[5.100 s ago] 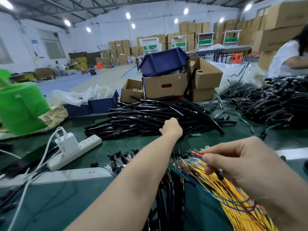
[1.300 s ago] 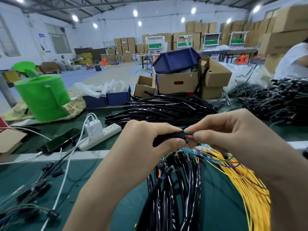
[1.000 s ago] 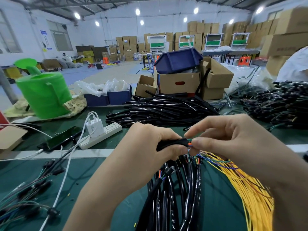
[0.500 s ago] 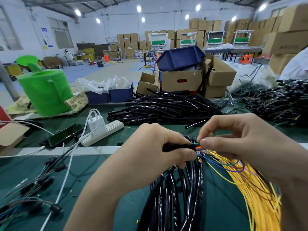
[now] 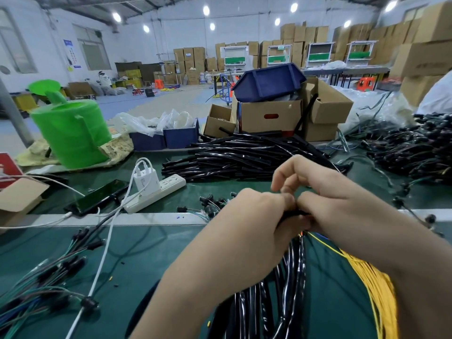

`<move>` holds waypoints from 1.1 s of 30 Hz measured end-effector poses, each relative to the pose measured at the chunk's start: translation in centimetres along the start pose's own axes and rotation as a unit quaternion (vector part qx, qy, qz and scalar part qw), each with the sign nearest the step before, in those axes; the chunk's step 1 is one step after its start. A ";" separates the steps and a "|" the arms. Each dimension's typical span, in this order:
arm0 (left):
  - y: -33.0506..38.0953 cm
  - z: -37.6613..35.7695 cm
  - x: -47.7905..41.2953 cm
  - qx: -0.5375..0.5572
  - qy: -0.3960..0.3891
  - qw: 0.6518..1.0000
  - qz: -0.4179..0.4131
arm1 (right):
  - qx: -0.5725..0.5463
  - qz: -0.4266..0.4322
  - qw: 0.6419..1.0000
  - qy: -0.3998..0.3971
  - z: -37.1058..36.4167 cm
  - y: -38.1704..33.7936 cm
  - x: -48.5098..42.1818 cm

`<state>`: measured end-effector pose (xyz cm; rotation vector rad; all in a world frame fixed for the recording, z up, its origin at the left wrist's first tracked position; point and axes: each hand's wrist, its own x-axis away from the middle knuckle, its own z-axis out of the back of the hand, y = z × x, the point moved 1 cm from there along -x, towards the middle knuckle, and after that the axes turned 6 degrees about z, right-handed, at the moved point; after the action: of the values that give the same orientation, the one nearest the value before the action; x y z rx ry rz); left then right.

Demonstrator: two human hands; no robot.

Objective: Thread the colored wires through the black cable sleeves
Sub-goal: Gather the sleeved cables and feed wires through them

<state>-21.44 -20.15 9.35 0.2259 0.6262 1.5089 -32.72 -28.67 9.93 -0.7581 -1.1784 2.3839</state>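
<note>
Hands together at bench centre, over dark green table mat [image 5: 146,265]. Left hand [image 5: 254,216] curled round short black cable sleeve [image 5: 292,213], holding it roughly level; only a sliver of the sleeve shows between the two hands. Right hand [image 5: 342,206] butted against the sleeve's right end, thumb and lower fingers pinched together there, two upper fingers lifted clear. What the pinch holds is hidden. Judged to be the ends of thin colored wires [image 5: 302,233], since an orange and a yellow strand show just under that hand. How deep the wires sit in the sleeve: cannot tell.

Progress, judged from the piles:
- Done: bundle of glossy black sleeved cables [image 5: 281,289] running toward the viewer beneath the hands, sizeable.
- Left: heap of empty black sleeve tubes [image 5: 239,157] at far side of the mat, large.
- Left: hank of bare yellow wires [image 5: 374,285] under the right forearm, thick.
- Unclear: loose wire sets with black plugs [image 5: 56,272] at near left, and dark heap of similar pieces [image 5: 415,148] at far right. Cannot say whether stock or finished.

Estimate: one piece mid-thread, batch somewhere in its middle, much stock to go. Next for this piece, likely: feed the wires until they show at the left end, then lay it with the sleeved bundle
</note>
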 end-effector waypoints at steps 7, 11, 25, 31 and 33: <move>-2.5 2.9 0.4 0.057 0.092 0.994 0.027 | 0.077 0.002 0.992 0.098 0.6 1.8 -0.8; -2.6 2.4 0.5 0.047 0.056 0.996 0.054 | 0.102 0.067 0.981 0.152 0.3 2.4 -1.4; -2.7 3.4 0.7 0.027 0.110 0.993 0.041 | 0.050 0.099 0.961 0.254 -1.9 4.0 -2.7; -2.4 2.7 0.1 -0.010 0.064 0.997 0.035 | 0.054 0.141 0.968 0.201 -4.6 1.8 -3.3; -2.8 3.2 0.3 -0.003 0.096 0.995 0.034 | 0.009 0.143 0.970 0.196 -4.0 2.1 -3.2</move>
<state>-17.45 -19.36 10.51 0.0982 0.7741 1.6103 -27.90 -29.19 7.17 -1.3992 -0.9303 2.3036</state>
